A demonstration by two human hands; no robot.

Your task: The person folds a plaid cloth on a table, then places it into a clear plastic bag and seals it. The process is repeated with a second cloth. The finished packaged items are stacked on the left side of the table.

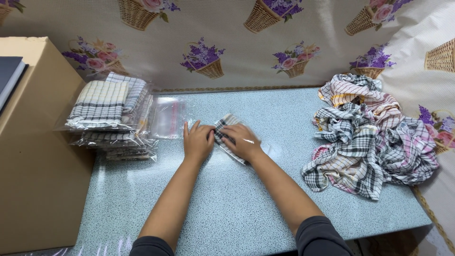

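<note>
**Folded cloth under both hands, mid-table**

My left hand (197, 141) lies flat, fingers together, against the folded checked cloth (225, 132) in its clear bag. My right hand (242, 141) presses flat on top. Bagged cloth stack (108, 114) sits left; loose checked cloths (367, 137) are heaped right on the speckled table (227, 208).

Light: bright, even, diffuse; source not in view.
Shadows: soft, faint, under forearms and beside cardboard box (33, 156).
Glare: mild sheen on table (227, 204); highlights on plastic bags (166, 116).
Blur: motion blur on right hand (241, 141) and folded cloth (226, 130).
Focus: rest sharp.
Distortion: wide-angle bowing at frame edges.
</note>
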